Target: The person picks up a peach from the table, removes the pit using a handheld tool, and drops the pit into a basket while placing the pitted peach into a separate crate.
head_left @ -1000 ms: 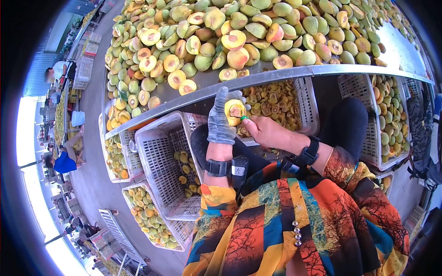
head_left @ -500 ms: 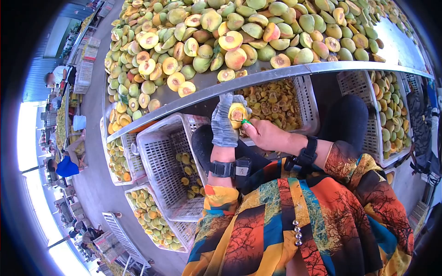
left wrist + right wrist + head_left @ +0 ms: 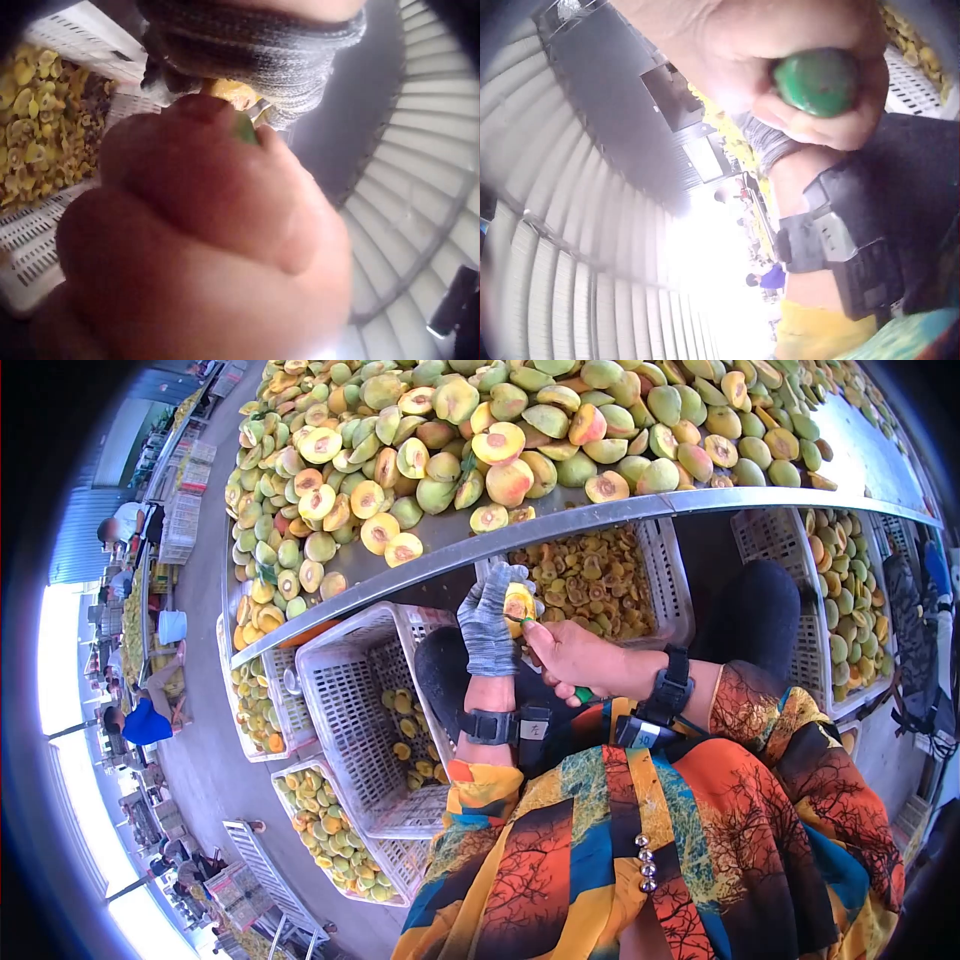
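My left hand (image 3: 488, 622), in a grey knit glove, holds a yellow peach half (image 3: 518, 601) with its cut face turned toward my right hand. The bare right hand (image 3: 580, 655) grips a green-handled pitting tool (image 3: 583, 694), its thumb right at the fruit. At the peach flesh the tool's working end is mostly hidden. In the right wrist view the round butt of the green handle (image 3: 817, 81) sticks out of the curled fingers. The left wrist view shows the right hand's knuckles (image 3: 202, 202) covering most of the fruit.
A metal-edged table (image 3: 440, 563) heaped with peach halves (image 3: 500, 443) lies ahead. Beneath its edge stands a crate (image 3: 672, 585) of pitted scraps. A grey crate (image 3: 345, 690) with some halves is at left, fuller crates (image 3: 330, 830) beside it. Another full crate (image 3: 845, 610) is at right.
Both hands and the peach half have lowered slightly toward the body. The right wrist has turned, so the handle's lower end now shows below the fist. Both grips hold.
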`<state>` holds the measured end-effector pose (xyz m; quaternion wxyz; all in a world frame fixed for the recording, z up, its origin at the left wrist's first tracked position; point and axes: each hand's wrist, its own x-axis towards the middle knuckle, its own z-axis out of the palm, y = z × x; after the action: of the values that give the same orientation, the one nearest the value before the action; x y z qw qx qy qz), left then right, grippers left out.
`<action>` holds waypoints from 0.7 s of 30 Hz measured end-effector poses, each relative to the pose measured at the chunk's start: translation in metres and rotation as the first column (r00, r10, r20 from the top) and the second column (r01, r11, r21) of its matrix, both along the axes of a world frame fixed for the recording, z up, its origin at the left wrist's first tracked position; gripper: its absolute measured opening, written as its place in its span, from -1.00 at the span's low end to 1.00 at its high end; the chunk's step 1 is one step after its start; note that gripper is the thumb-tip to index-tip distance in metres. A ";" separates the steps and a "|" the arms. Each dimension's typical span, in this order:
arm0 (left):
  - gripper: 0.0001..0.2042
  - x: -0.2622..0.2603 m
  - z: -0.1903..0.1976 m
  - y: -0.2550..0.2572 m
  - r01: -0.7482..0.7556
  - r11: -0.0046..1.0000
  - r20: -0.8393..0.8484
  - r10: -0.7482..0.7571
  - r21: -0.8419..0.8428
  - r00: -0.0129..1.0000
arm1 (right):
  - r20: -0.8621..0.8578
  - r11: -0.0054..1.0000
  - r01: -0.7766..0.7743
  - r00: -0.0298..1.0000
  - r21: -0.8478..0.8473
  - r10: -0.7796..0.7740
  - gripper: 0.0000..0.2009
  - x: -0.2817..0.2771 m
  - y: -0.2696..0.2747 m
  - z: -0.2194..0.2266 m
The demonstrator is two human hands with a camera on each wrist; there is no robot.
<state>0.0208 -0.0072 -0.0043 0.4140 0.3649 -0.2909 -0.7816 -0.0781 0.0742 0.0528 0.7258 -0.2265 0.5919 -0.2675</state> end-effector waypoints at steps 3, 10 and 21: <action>-0.79 -0.004 0.005 0.003 -0.091 0.993 -0.001 0.091 -0.080 0.996 | 0.090 0.999 0.040 0.995 0.022 -0.042 -0.59 0.004 -0.001 0.002; -0.69 -0.001 0.010 0.004 0.000 0.999 -0.110 0.004 0.034 0.994 | -0.518 0.798 -0.376 0.850 -0.471 0.095 -0.57 -0.018 -0.006 -0.026; -0.71 0.003 -0.002 0.007 -0.008 0.998 0.103 0.001 0.061 0.995 | -0.181 0.964 -0.249 0.956 -0.096 0.229 -0.57 -0.012 0.005 -0.010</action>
<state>0.0233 -0.0006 -0.0062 0.3888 0.4179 -0.2870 -0.7693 -0.0898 0.0796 0.0428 0.6856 -0.3606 0.6025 -0.1919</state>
